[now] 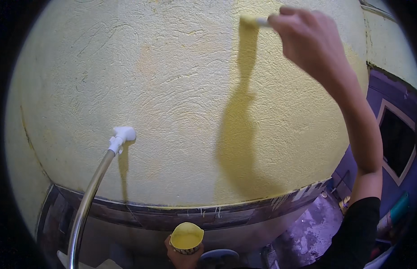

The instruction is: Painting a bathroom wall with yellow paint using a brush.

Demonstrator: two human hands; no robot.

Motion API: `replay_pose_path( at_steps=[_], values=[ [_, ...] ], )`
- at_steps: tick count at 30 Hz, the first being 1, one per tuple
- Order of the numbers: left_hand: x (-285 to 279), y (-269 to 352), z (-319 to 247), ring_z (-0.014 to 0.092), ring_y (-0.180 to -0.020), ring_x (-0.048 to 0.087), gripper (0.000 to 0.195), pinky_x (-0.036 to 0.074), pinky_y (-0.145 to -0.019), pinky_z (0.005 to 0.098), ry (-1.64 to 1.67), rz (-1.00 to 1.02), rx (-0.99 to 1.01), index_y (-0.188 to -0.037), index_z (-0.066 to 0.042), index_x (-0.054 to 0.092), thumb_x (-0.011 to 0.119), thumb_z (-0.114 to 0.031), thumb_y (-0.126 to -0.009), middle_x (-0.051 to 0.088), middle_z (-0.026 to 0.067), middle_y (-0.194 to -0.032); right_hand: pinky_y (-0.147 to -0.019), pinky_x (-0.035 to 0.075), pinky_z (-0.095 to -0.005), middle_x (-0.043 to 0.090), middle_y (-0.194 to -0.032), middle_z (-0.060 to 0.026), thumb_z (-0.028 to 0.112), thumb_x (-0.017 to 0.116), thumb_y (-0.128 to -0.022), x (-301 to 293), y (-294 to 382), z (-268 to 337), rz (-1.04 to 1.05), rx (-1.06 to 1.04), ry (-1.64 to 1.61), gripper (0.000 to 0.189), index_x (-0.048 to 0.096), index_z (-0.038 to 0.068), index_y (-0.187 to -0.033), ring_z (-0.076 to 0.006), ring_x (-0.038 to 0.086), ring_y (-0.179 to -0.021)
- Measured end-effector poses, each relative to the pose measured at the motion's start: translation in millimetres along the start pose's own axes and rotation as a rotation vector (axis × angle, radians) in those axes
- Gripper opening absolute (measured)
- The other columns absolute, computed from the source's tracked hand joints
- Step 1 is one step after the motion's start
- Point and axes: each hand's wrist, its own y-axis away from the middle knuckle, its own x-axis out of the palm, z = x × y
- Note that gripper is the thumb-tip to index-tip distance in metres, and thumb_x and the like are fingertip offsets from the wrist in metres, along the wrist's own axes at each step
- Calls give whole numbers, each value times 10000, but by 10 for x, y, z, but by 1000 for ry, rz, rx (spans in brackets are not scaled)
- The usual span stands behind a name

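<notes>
My right hand, raised at the upper right, grips a paintbrush by its handle. Its yellow-coated bristles are against or very close to the textured wall; contact is hard to tell. A deeper yellow coat covers the wall's right part, with a straight upright border against the paler left part. Low in the view, my left hand holds a cup of yellow paint upright, its opening facing me. The arm and brush cast a long shadow down the wall.
A metal rail with a white plastic wall bracket juts out at left. Dark tiles with pale paint drips edge the wall's bottom. At right are a purple door, a teal container and a stained floor.
</notes>
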Motion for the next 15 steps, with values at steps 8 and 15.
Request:
replay_pose_path(
  at_steps=[8,15],
  values=[
    [-19,-26,-26,231,-962,562,874,471,-857,366,-12,-21,33,-1219,-56,439,910,-199,-497,574,99,-1085,-497,480,-365,604,-657,-103,5,584,-724,-195,283,499,425,-108,-296,60,635,34,-710,-238,588,-544],
    [37,9,51,236,-954,570,849,479,-844,367,-86,-48,94,-1209,-60,444,903,-217,-513,578,102,-1065,-477,437,-338,588,-601,-72,-25,576,-744,-294,24,-71,299,83,-212,121,670,51,-754,-192,549,-518]
  ],
)
